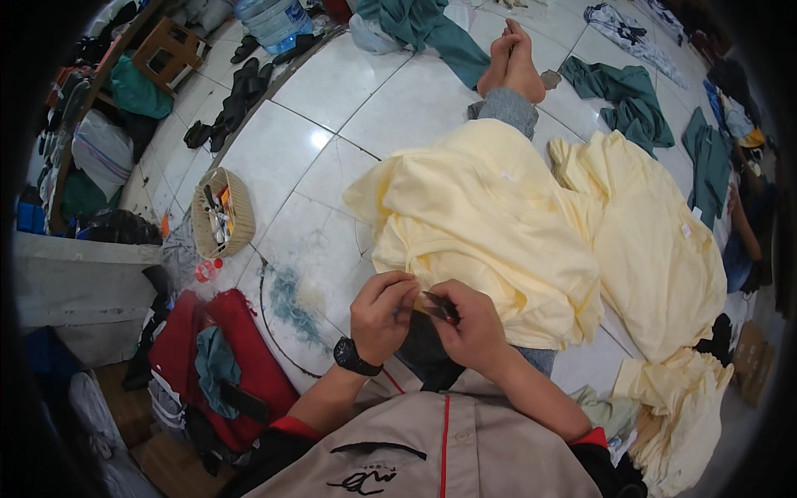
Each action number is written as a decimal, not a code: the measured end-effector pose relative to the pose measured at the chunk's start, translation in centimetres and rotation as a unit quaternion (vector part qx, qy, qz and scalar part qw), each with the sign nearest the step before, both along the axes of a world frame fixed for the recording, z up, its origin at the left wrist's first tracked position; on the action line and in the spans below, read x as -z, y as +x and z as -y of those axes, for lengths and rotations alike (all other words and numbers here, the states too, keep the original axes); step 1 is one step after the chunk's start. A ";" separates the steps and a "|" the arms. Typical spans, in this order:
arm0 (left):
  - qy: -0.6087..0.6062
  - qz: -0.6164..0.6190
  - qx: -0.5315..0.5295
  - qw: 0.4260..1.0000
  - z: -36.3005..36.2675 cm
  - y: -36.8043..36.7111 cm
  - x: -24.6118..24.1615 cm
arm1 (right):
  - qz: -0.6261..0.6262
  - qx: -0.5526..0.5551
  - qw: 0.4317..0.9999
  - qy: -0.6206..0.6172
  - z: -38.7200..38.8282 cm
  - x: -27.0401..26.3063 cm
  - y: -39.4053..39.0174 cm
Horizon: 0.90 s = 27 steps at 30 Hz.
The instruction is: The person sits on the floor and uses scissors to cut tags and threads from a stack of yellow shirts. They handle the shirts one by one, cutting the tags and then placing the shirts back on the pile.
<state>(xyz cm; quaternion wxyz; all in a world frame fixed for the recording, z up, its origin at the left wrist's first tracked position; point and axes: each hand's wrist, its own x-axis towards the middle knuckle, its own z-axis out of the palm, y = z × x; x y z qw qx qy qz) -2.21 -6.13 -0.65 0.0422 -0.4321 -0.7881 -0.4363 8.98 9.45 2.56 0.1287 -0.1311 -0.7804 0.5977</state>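
Note:
A pale yellow garment [473, 205] is draped over my outstretched legs, its near edge close to my body. My left hand [381, 314], with a black watch [356, 358] on the wrist, pinches the garment's near edge between thumb and fingers. Any thread at the fingertips is too fine to make out. In my right hand [473, 320] is a small pair of dark thread snips [441, 307] with a bit of red, pointing toward the left fingertips. Both hands are close together above my lap.
More yellow garments [654, 243] lie to the right. A woven basket [249, 218] of small tools stands at left, near thread scraps [292, 305] on the tiles. Red cloth [249, 355] with a dark phone [244, 401] lies nearer. Green garments [622, 93] and a water jug [274, 25] are farther off.

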 end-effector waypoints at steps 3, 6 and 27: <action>0.018 -0.002 -0.034 0.999 0.0 -0.2 -1.0 | 0.056 0.061 0.997 -0.011 -1.3 -1.4 0.8; -0.013 0.033 -0.019 0.999 -1.5 -0.6 -4.3 | 0.042 0.121 0.989 -0.072 -2.4 -0.4 1.9; 0.051 0.282 0.058 0.956 1.7 -0.4 -0.1 | -0.039 0.004 0.914 0.404 0.6 0.7 1.5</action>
